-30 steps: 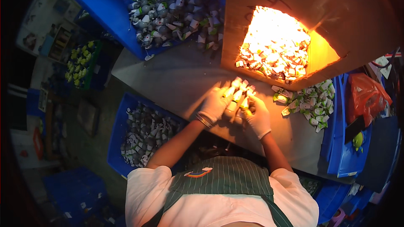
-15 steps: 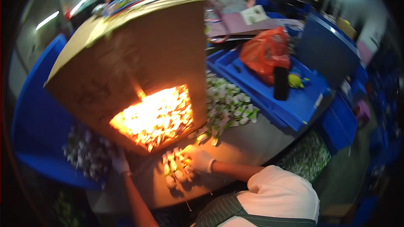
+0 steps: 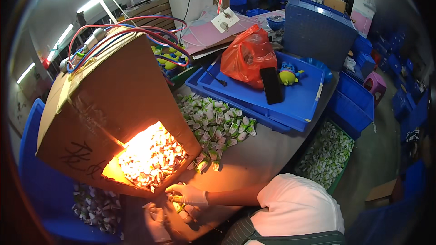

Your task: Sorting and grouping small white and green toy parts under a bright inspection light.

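My right hand (image 3: 190,195), in a white glove, reaches in over the grey table just below the lit opening of a cardboard box (image 3: 122,77). Its fingertips are closed around a small white-and-green plastic part, mostly hidden by the fingers. Beneath that hand lie several more white-and-green parts (image 3: 185,214) in a short row. My gloved left hand (image 3: 156,224) is to the left of them, low by the table edge, fingers curled together; whatever is in them is too small to make out. Glowing bright inside the box is a heap of similar parts (image 3: 152,159).
A loose pile of white-and-green parts (image 3: 215,120) lies right of the box. Beyond it, blue trays (image 3: 295,100) carry an orange plastic bag (image 3: 250,56), a black phone (image 3: 271,86) and a toy figure (image 3: 289,73). A blue bin (image 3: 50,190) stands left; a filled crate (image 3: 327,154) sits low at right.
My left hand has come away from the parts at the blue bin, toward the row on the table. The right hand has shifted toward the box opening. The whole view has turned.
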Tool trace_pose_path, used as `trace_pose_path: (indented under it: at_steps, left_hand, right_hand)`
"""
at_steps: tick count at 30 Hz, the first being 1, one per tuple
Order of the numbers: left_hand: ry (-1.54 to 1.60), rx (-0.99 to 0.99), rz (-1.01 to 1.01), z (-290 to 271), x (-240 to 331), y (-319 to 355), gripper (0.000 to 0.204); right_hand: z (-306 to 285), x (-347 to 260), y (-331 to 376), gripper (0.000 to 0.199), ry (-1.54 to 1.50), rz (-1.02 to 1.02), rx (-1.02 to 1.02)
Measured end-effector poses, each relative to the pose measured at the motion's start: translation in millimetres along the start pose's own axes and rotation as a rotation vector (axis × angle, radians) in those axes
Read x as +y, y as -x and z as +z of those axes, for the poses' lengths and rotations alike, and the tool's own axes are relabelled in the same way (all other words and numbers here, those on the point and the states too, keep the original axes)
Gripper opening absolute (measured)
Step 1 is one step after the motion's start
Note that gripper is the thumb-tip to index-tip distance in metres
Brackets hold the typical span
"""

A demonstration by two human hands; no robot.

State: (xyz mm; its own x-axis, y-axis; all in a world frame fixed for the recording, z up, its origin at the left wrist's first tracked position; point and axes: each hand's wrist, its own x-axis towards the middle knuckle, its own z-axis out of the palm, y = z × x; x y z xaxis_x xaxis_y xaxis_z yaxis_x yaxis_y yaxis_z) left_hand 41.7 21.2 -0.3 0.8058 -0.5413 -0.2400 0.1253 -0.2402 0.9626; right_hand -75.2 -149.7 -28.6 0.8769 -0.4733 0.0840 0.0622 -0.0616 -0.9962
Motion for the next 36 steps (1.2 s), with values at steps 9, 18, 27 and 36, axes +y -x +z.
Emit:
trace_pose_path:
  at_steps: [9, 18, 27, 36]
  left_hand:
    - [0.216, -0.226, 0.007, 44, 11, 63, 0.033]
    - [-0.043, -0.259, 0.168, 23, -9, 50, 0.061]
    - [-0.100, -0.221, 0.187, 31, 4, 59, 0.052]
    - [-0.465, 0.057, 0.425, 46, 6, 49, 0.029]
  right_hand:
    - [9, 28, 4, 0.035, 0.071, -0.018, -0.108]
    - [-15, -61, 20, 0.021, 0.178, 0.220, -0.296]
    - [-6, -43, 25, 0.015, 0.208, -0.006, -0.266]
    - [-8, -12, 19, 0.036, -0.443, 0.779, -0.450]
